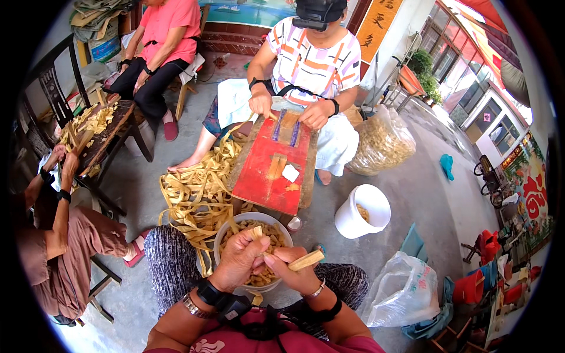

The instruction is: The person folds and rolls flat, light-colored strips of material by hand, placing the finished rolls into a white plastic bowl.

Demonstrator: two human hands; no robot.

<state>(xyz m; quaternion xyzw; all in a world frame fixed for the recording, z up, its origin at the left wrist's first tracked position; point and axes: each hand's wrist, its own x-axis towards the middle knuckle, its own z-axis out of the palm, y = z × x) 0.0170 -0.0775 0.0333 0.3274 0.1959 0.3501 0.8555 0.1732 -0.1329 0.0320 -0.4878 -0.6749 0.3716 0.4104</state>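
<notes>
My left hand [235, 259] is closed round a small pale-yellow piece [257, 234], held upright between thumb and fingers. Beside it, my right hand [292, 272] grips a longer pale-yellow rolled stick [309, 259] that points right. Both hands are over a white basin [229, 226] of short yellowish pieces [266, 281] between my knees. Long yellow strips [194, 188] lie heaped on the floor left of a low board with a red top [256, 179], where a co-worker [309, 70] works with both hands.
A white bucket [375, 213] and clear plastic bag [397, 288] are on my right; a filled sack [382, 144] stands farther back. Two other people [94, 241] [170, 41] sit at the left by a dark bench [126, 120]. Red bins [471, 288] stand at the right edge.
</notes>
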